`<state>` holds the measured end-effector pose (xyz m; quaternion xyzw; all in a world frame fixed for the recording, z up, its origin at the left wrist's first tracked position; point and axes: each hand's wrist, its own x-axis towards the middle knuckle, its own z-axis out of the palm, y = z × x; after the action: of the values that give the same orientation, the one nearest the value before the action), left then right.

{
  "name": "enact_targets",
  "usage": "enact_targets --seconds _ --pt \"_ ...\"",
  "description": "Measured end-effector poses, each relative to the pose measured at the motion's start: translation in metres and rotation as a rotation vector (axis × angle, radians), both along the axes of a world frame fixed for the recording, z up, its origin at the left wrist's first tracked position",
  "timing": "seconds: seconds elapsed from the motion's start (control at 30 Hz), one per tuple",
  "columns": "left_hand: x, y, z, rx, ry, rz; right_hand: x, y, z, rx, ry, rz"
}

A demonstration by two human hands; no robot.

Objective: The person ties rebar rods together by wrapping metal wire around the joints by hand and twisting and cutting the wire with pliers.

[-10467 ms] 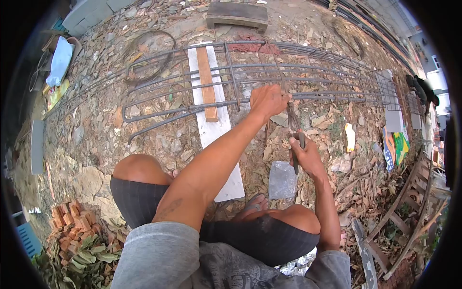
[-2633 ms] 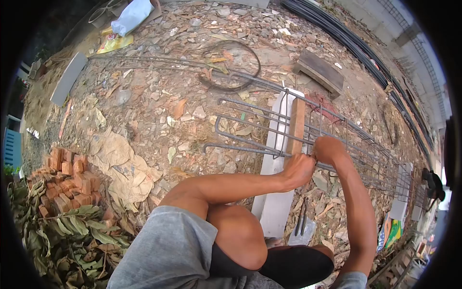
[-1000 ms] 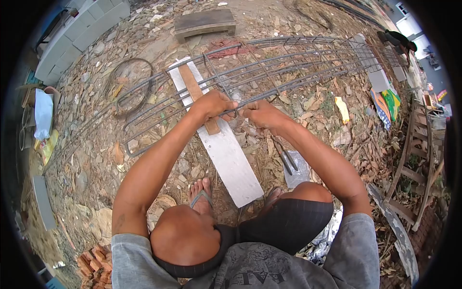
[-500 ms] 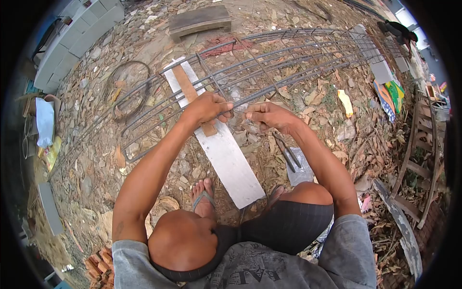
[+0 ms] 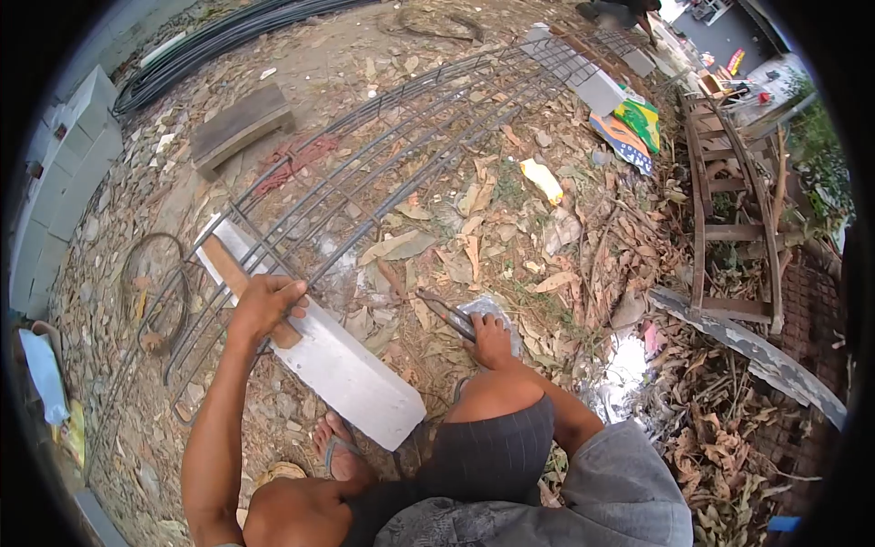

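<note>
My left hand is closed at the near rod of a steel rebar cage, fingers curled by the bar; any wire between the fingertips is too small to make out. Under the cage's near end lies a pale concrete block with a strip of brown wood across its top. My right hand is low by my knee, palm down, fingers extended over a clear plastic bag. Dark-handled pincers lie against the bag, their handle ends at my right fingers.
A low wooden bench and a wire coil lie beyond the cage. Another block supports its far end, near a crouching person. A wooden ladder lies to the right. Dry leaves and stones litter the ground.
My right hand has left the rebar and come down to the pincers and plastic bag. My left hand stays at the cage. The view has swung right.
</note>
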<state>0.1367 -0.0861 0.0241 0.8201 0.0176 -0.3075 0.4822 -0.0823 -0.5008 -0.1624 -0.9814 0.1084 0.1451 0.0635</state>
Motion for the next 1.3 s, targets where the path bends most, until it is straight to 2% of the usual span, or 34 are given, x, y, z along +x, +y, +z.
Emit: enact_targets --seconds 0.1,0.17,0.23,0.3,0.33,0.37,0.47,0.5,0.63,0.8,0.9,0.97,1.0,1.03,1.17,1.3 --pt "-0.001 -0.007 0.024 -0.013 0.053 -0.007 -0.001 -0.003 -0.017 0.072 0.024 0.008" --pt "0.011 0.008 -0.003 -0.080 0.076 -0.060 0.008 -0.005 -0.017 0.131 0.159 0.026" --pt "0.024 0.011 0.000 -0.067 0.130 -0.097 0.022 -0.006 -0.009 0.146 0.222 0.018" --pt "0.025 0.012 0.002 -0.092 0.177 -0.079 0.038 -0.010 -0.010 0.324 0.246 -0.176" --pt "0.024 0.011 0.004 -0.105 0.205 -0.070 0.047 -0.007 0.006 0.414 0.259 -0.273" --pt "0.023 0.010 0.003 -0.124 0.196 -0.072 0.057 -0.013 0.026 0.630 0.442 -0.421" --pt "0.022 0.010 0.003 -0.163 0.165 -0.082 0.059 -0.017 0.041 1.039 0.398 -0.510" --pt "0.020 0.008 0.005 -0.165 0.153 -0.085 0.063 -0.001 0.104 1.049 0.312 -0.539" --pt "0.018 0.009 -0.005 -0.202 0.117 -0.082 0.077 0.002 0.198 1.179 -0.056 -0.336" --pt "0.017 0.009 -0.017 -0.229 0.072 -0.078 0.117 0.041 0.334 1.010 -0.096 -0.234" --pt "0.016 0.005 -0.007 -0.195 0.019 -0.111 0.121 0.069 0.351 0.607 -0.175 -0.055" --pt "0.014 0.000 0.004 -0.188 0.029 -0.109 0.110 0.099 0.360 0.465 -0.204 0.058" --pt "0.014 -0.004 0.009 -0.186 0.018 -0.117 0.103 0.116 0.359 0.402 -0.201 0.129" --pt "0.013 -0.002 0.011 -0.171 0.019 -0.112 0.094 0.130 0.349 0.347 -0.149 0.080" --pt "0.013 0.002 0.001 -0.154 0.008 -0.094 0.062 0.159 0.286 0.219 -0.312 0.153" --pt "0.015 0.001 0.001 -0.105 0.001 -0.146 0.046 0.173 0.262 0.102 -0.315 0.132"
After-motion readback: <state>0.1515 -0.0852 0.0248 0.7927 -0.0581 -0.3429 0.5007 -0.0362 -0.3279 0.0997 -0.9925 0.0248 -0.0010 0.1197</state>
